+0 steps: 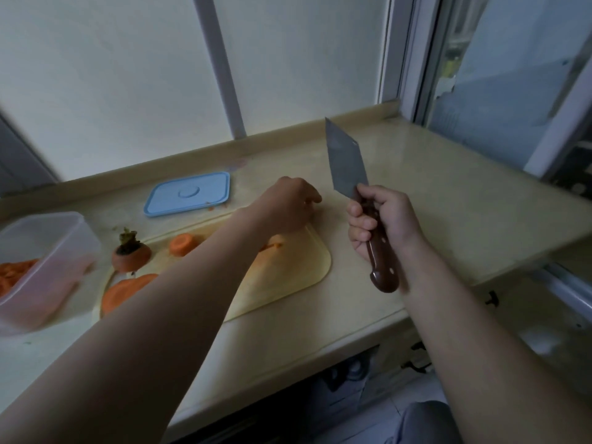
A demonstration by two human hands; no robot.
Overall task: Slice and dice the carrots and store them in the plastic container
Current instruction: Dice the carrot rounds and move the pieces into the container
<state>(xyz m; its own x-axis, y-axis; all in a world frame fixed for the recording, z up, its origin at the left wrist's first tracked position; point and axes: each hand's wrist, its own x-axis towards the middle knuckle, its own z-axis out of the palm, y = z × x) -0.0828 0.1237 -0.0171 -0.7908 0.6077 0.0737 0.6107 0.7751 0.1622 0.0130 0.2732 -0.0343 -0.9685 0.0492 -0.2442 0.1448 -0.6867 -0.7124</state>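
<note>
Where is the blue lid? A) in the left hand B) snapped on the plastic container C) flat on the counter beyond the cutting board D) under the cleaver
C: the blue lid lies flat on the counter beyond the cutting board, while the plastic container stands open.

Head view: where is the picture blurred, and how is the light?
Head view: dim, soft light comes through the window, with no hard shadows or glare; the plastic container at the left edge is smeared; the knife blade looks slightly soft.
</note>
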